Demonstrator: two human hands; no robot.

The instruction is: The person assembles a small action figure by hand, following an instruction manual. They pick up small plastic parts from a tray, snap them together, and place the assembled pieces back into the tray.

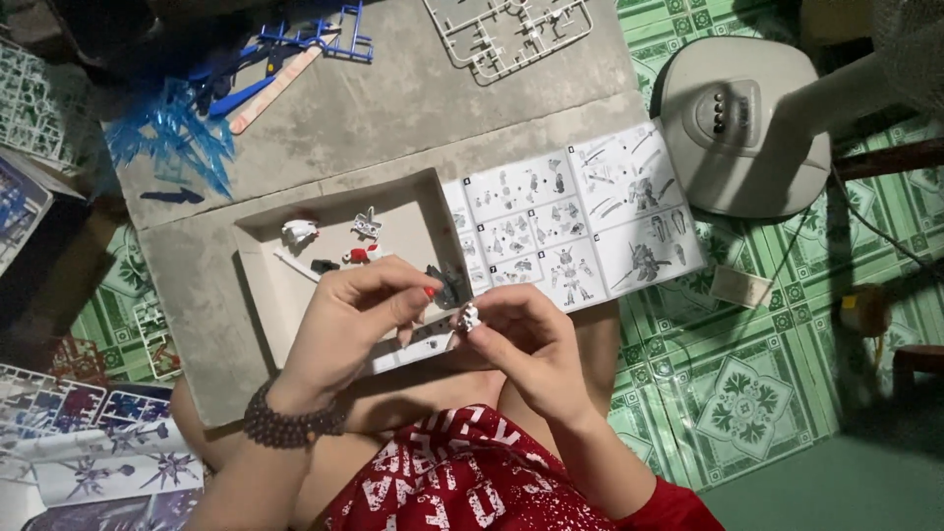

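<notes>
My left hand (359, 315) pinches a small dark grey model part (448, 285) between thumb and fingertips; a dark bead bracelet (290, 421) circles that wrist. My right hand (526, 339) holds a small white model piece (469, 317) close beside the dark part, the two almost touching. Both hands hover over the near edge of a shallow cardboard box tray (258, 285) that holds several small white, red and dark parts (366, 226). An open instruction sheet (575, 211) lies just right of the tray.
White part frames (506, 34) and blue part frames (295, 44) lie on the grey board behind the tray. A fan base (737, 128) stands at right on the green patterned floor (747, 393). More printed sheets and part frames (88, 442) lie at lower left.
</notes>
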